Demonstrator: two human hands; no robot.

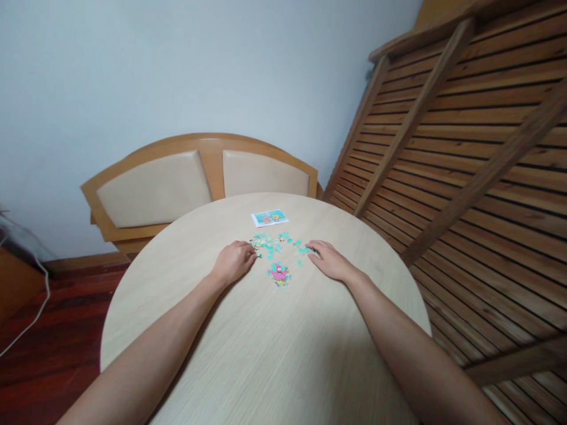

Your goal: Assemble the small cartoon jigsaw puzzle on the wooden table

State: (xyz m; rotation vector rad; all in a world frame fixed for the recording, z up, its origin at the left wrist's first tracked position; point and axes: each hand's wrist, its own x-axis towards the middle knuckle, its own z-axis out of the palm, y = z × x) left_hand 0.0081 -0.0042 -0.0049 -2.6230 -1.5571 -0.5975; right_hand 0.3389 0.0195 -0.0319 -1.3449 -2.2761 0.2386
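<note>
The left hand (pixel 233 261) rests palm down on the left of a scatter of loose jigsaw pieces (pixel 266 242), its fingers bent and drawn in toward the thumb. A small dark piece (pixel 259 255) shows at its thumb tip; whether the hand grips it or merely touches it, I cannot tell. The right hand (pixel 330 260) lies lower-palmed and flatter on the other side, open, with the fingers reaching inward over a few turquoise pieces (pixel 301 249) and partly hiding them, the thumb set apart from the fingers. Both forearms come in from the bottom corners and slant toward each other.

Between the hands, a little closer to the person, sits a joined section of the puzzle (pixel 279 274), showing a pink cartoon figure with turquoise and yellow around it. Most loose pieces are bunched just beyond it, beside the left fingers. Farther out lies a picture card (pixel 270 218) with a pink and a yellow figure on turquoise; any lettering on it is too small to read.

All this is on a round, pale wood-grain surface (pixel 283 354). Behind it stands a wooden headboard (pixel 217 144) with cream panels, against a pale wall (pixel 199 65). A slatted wooden frame (pixel 425 159) leans on the right; at far left, a white cable (pixel 42 301) trails over the reddish floor (pixel 73 313).
</note>
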